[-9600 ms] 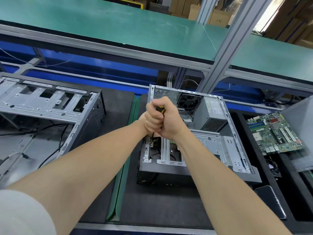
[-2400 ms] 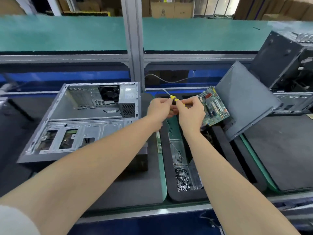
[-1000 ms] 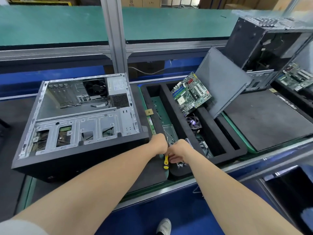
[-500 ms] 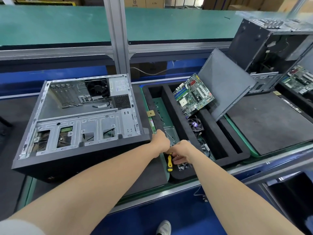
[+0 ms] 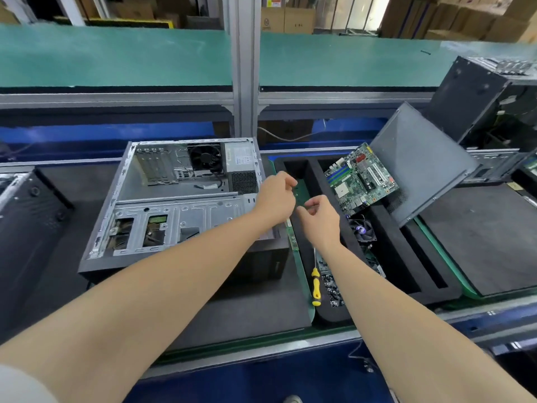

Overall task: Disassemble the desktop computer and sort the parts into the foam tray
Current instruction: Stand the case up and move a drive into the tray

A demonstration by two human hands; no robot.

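Case of grey sheet steel, open desktop computer shell [image 5: 180, 199], flat just left of the black foam tray [image 5: 398, 257]. Looks heavy, stiff, sharp at folded edges; best gripped two-handed by the outer frame rails. Left hand [image 5: 274, 199] over the tray's left edge, fingers half curled, nothing visible in them. Yellow-handled screwdriver [image 5: 316, 283] at the tray's near left edge. Right hand [image 5: 319, 216] over the tray's left slot, equally loose and empty. Green motherboard [image 5: 360, 177] propped in the tray's far middle: light, brittle, edges only.

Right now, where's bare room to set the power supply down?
Bare: the right mat beside the side panel, and the mat strip in front of the case. Crowded: the near end of the tray, with screws, screwdriver and fan.
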